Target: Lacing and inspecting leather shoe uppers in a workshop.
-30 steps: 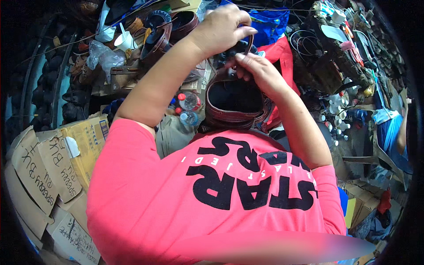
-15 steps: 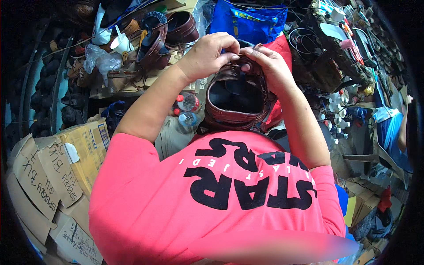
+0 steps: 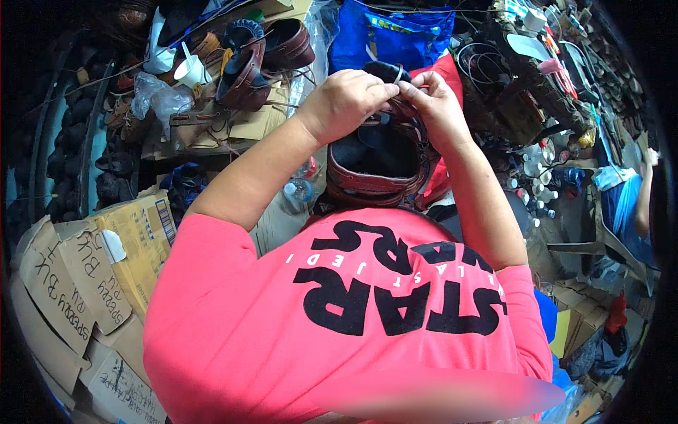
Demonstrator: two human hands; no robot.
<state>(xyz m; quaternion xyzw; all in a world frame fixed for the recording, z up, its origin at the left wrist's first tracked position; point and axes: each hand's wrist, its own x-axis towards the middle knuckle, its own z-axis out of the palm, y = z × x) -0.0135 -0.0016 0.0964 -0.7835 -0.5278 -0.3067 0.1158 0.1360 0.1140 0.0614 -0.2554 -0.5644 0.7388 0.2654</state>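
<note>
Just beyond the person's pink shirt [image 3: 226,325], a dark brown leather shoe [image 3: 374,186] is sitting with its opening upward, between the two forearms [image 3: 272,164]. Over its front, the left hand [image 3: 346,101] and the right hand [image 3: 436,106] are meeting, both curled, pinching a thin lace [image 3: 400,73] together.

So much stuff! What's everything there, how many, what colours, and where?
shoe: one, dark brown, between the arms
lace: one, colour unclear, between the hands
other shoes: at least two, brown, upper left
bag: one, blue, top middle
cup: one, white, upper left
bottles: several, clear, left and right
boxes: several, brown and yellow, lower left
clutter: uncountable, mixed colours, all around
shirt: one, pink and black, lower middle
left hand: one, bare, pinching the lace
right hand: one, bare, pinching the lace
</note>
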